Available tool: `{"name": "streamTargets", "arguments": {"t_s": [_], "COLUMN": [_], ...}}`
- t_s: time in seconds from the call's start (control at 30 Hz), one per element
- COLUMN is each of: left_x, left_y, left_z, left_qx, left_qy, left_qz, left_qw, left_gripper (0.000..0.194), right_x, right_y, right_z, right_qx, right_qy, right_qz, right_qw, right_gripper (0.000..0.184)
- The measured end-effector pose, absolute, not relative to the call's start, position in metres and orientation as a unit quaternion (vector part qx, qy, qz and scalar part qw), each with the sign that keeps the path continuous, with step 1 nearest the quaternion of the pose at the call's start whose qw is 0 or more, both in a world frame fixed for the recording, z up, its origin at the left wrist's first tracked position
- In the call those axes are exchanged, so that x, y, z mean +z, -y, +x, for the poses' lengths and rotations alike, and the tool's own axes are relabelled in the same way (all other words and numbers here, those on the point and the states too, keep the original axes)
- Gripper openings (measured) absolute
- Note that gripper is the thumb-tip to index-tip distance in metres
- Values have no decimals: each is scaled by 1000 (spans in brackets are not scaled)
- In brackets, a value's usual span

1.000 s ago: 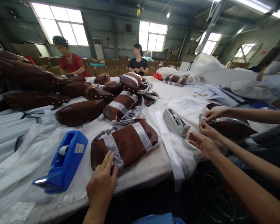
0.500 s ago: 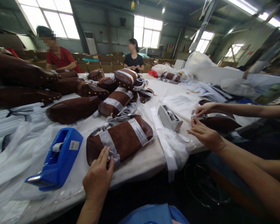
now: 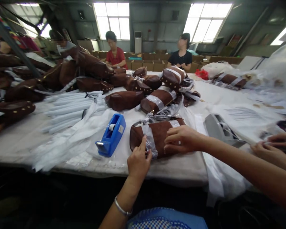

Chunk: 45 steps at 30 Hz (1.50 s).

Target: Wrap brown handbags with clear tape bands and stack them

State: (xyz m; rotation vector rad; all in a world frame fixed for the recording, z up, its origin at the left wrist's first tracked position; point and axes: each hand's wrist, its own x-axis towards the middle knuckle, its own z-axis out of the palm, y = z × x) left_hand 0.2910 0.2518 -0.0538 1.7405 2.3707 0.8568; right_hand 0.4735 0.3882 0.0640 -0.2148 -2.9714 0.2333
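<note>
Brown bag (image 3: 160, 138) lies flat; my left hand (image 3: 138, 159), partly open, touches its clear band (image 3: 147, 131); my right hand (image 3: 183, 139) curls over it, hold undeterminable.

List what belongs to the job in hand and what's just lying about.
In hand, apparently:
brown handbag, right hand over it
clear plastic band across it, left hand's fingers there
blue tape dispenser nearby, probably

Lying about, apparently:
crumpled red plastic
cardboard boxes in the background

Hands (image 3: 138, 159) (image 3: 184, 139) at a brown bag (image 3: 159, 136) (shiny strips (image 3: 149, 138) across), blue tape dispenser (image 3: 114, 136) nearby.
</note>
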Motion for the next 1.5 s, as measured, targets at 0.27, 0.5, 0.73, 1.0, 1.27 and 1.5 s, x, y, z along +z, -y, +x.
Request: {"name": "streamTargets", "arguments": {"t_s": [0.27,0.5,0.73,1.0,1.27,1.5], "left_x": [-61,-67,-69,-66,-57,-64], "left_y": [-251,-254,-253,-253,-243,-266], "left_z": [292,291,292,293,283,238], "left_qx": [305,323,328,334,380,572], "left_qy": [-769,-759,-754,-747,-661,-696], "left_qz": [561,565,569,575,647,346], "left_qw": [23,20,18,10,12,263], "left_gripper": [54,53,51,52,29,58], "right_x": [55,57,56,29,-4,-19], "right_y": [-444,-451,-515,-485,-457,-474], "right_z": [366,334,317,356,416,543], "right_qx": [-53,-76,-44,-8,-13,189], "right_qy": [995,983,976,963,953,757], "right_qz": [-11,-47,-170,-239,-254,-592], "right_qw": [-78,-159,-131,124,165,201], "right_gripper": [15,13,30,36,48,71]}}
